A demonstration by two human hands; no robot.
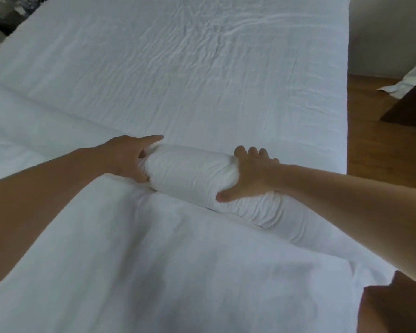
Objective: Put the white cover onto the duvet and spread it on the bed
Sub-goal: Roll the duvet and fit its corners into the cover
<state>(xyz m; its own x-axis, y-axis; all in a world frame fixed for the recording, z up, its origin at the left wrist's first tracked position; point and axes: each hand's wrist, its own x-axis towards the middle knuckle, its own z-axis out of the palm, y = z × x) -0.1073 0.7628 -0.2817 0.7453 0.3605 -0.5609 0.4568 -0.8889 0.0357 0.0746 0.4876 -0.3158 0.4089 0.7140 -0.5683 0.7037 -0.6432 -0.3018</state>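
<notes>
A thick white roll of duvet and cover (190, 171) lies across the middle of the bed, running from centre down toward the right edge. My left hand (127, 158) grips the roll's left end, thumb under it and index finger stretched along the top. My right hand (247, 174) grips the roll further right, fingers curled over its top and thumb on the near side. The unrolled white bedding (154, 260) spreads from the roll toward me. Beyond the roll lies flat, wrinkled white fabric (178, 68); whether it is sheet or cover I cannot tell.
The bed's right edge (346, 116) drops to a wooden floor (375, 145). A dark wooden piece of furniture (408, 104) with white cloth (413, 75) draped over it stands at the far right. Dark clutter (3, 15) shows at the top left corner.
</notes>
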